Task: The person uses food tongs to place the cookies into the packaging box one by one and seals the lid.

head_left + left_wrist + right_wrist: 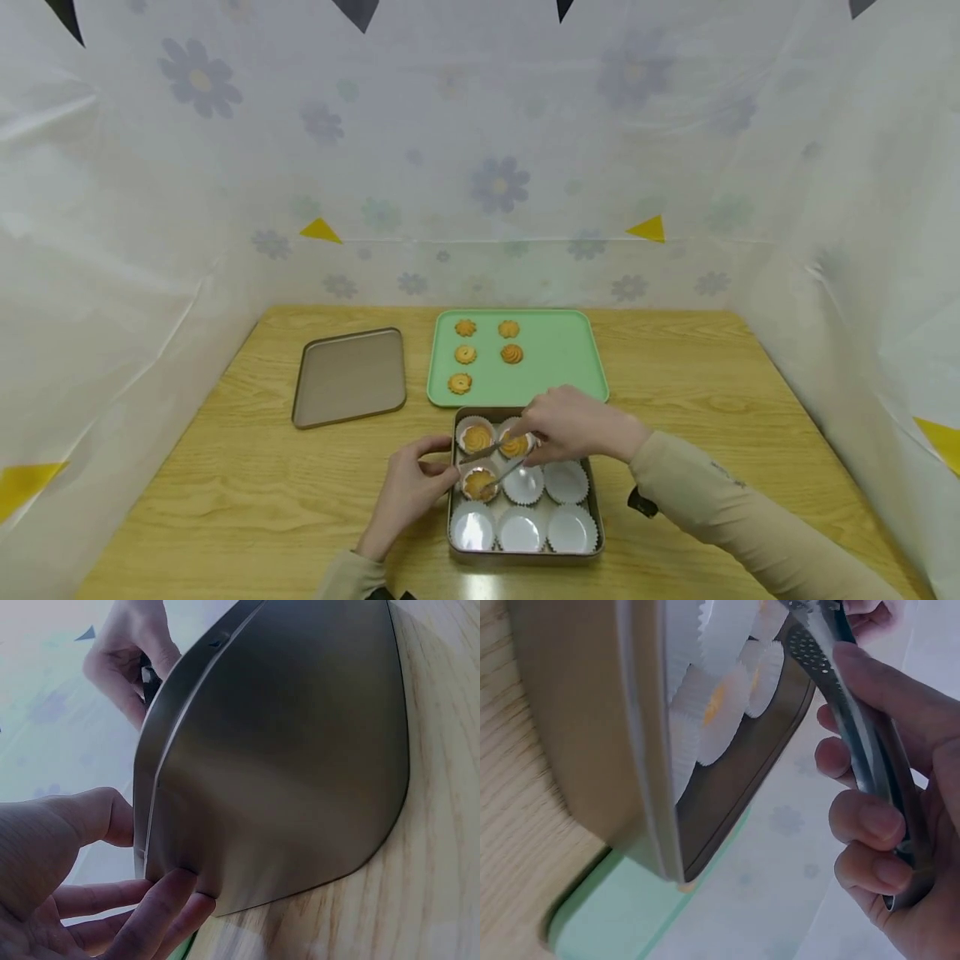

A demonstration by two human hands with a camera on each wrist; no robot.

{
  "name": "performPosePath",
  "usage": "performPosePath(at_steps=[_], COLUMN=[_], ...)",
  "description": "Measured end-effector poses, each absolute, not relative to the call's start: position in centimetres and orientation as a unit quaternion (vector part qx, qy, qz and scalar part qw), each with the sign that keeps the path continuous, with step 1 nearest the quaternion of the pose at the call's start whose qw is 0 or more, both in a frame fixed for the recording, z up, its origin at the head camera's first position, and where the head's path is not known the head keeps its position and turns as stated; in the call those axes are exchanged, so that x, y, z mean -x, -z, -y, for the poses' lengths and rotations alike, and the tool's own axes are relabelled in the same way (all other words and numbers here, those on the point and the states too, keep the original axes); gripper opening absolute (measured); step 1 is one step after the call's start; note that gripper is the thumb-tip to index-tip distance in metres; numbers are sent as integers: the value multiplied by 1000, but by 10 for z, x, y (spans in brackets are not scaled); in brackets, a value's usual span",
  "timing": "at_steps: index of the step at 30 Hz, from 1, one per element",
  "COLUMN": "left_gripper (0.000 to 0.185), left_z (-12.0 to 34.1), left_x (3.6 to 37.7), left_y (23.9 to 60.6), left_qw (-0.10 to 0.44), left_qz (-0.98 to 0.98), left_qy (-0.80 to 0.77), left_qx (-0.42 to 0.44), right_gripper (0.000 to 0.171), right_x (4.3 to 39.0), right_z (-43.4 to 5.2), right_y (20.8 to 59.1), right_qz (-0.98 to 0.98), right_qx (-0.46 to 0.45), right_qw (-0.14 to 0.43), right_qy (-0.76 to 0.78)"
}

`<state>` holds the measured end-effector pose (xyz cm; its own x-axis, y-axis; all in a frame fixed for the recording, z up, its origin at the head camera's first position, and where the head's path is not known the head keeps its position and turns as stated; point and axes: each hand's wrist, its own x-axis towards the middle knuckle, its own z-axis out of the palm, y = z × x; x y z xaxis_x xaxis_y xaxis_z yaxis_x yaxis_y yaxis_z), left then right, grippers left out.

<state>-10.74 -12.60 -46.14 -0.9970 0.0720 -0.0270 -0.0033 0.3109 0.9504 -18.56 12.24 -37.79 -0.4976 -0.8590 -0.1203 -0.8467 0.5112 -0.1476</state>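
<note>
A deep square metal baking tin point(525, 558) holds white paper cups, and three of them contain cookies. My left hand point(416, 483) grips the tin's left side, thumb at the rim and fingers against the outer wall point(277, 750). In my right hand point(573, 425) are metal tongs point(866, 739), reaching over the tin from its right side. Their spread arms point toward the cookie point(477, 485) in the left cup of the middle row; one tip is at that cookie. Two swirled cookies, one point(476, 437) at the left, occupy back-row cups. Whether the tongs pinch the cookie, I cannot tell.
Behind the tin lies a green tray point(558, 350) with several cookies on its left half. A flat brown tray point(348, 379) sits to the left. White flowered sheeting point(495, 183) encloses the wooden table point(247, 483) at the back and sides.
</note>
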Motion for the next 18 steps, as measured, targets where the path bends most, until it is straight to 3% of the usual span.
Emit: performPosePath(at_steps=[11, 18], left_gripper=[47, 47], left_z=[127, 127], left_x=[109, 109], left_y=[463, 463], left_qw=[42, 41], left_qz=[-814, -814], left_qy=[-579, -579], left_qx=[-16, -16], right_gripper=[47, 52], right_x=[211, 215], right_z=[-162, -177], right_y=[387, 391], right_qz=[-861, -869], right_qx=[412, 300], right_qw=[158, 143], right_qy=[255, 367])
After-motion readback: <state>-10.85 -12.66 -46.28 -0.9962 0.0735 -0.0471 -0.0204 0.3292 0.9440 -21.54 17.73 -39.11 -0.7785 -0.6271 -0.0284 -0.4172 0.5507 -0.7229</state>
